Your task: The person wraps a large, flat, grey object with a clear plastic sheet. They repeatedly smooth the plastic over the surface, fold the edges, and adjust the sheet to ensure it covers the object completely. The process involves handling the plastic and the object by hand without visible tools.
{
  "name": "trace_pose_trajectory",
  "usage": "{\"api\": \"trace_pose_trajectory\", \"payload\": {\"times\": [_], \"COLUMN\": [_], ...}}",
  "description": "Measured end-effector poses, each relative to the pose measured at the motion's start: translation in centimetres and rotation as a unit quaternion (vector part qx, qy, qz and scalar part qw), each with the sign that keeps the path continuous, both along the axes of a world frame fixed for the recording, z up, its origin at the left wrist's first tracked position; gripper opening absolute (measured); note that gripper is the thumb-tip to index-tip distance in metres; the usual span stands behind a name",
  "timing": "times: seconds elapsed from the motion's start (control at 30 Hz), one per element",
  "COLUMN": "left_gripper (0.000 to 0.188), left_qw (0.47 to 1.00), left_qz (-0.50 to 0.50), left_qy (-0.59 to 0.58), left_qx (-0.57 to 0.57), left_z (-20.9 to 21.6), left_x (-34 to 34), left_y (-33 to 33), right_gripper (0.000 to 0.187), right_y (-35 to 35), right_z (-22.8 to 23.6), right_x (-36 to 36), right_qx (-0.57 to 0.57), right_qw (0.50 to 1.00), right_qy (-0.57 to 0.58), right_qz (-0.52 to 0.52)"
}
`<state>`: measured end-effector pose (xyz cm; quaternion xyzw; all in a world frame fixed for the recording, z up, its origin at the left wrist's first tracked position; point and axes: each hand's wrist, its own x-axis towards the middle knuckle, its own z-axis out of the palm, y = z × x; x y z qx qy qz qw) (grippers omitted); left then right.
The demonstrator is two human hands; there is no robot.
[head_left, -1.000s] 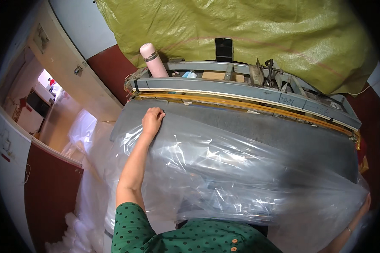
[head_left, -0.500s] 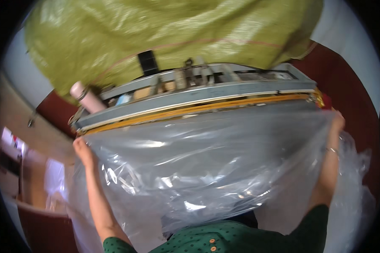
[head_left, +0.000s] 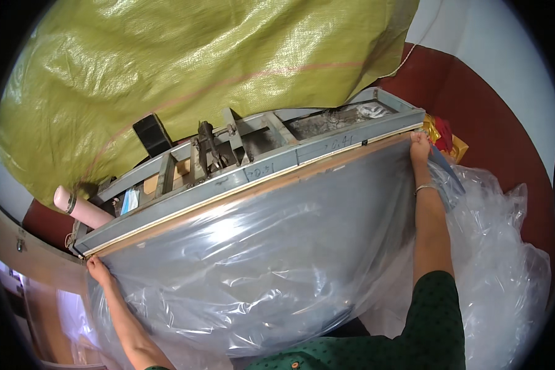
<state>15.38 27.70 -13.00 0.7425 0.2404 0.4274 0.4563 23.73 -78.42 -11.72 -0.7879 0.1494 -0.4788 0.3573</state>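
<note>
At the lower left of the frame, the left hand (head_left: 98, 271) has its fingers closed on the edge of a clear plastic sheet (head_left: 246, 265). From there the sheet spreads across the middle to the upper right, just below a tan strip (head_left: 253, 200), and the right hand (head_left: 420, 149) grips its far corner, fingers curled tight. The fingertips of both hands are hard to make out. Glare whitens the sheet's centre, its near edge is lost by the person's torso, and the left sleeve is mostly cut off. Beneath the sheet, the grey bench (head_left: 376, 179) shows dimly. Farther out, from the left, come a pale door (head_left: 43, 250), a pink flask (head_left: 92, 214), a black slab (head_left: 152, 135) like a phone, a grey metal frame (head_left: 308, 155) under a yellow-green woven cover (head_left: 228, 49), then crumpled clear film (head_left: 499, 265) before a dark red lower wall (head_left: 487, 105).
</note>
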Motion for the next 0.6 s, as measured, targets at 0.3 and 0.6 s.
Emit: {"api": "trace_pose_trajectory", "payload": {"times": [0.3, 0.6], "left_gripper": [0.008, 0.009], "left_qw": [0.999, 0.998], "left_qz": [-0.009, 0.027], "left_qy": [-0.046, -0.046], "left_qx": [0.004, -0.044], "left_z": [-0.4, 1.1], "left_x": [0.4, -2.0], "left_y": [1.3, 1.0], "right_gripper": [0.014, 0.018], "right_y": [-0.1, 2.9], "right_z": [0.5, 2.3], "right_x": [0.3, -0.4], "right_qx": [-0.058, 0.165], "right_qw": [0.991, 0.983], "right_qy": [0.000, 0.044], "right_qz": [-0.116, -0.069]}}
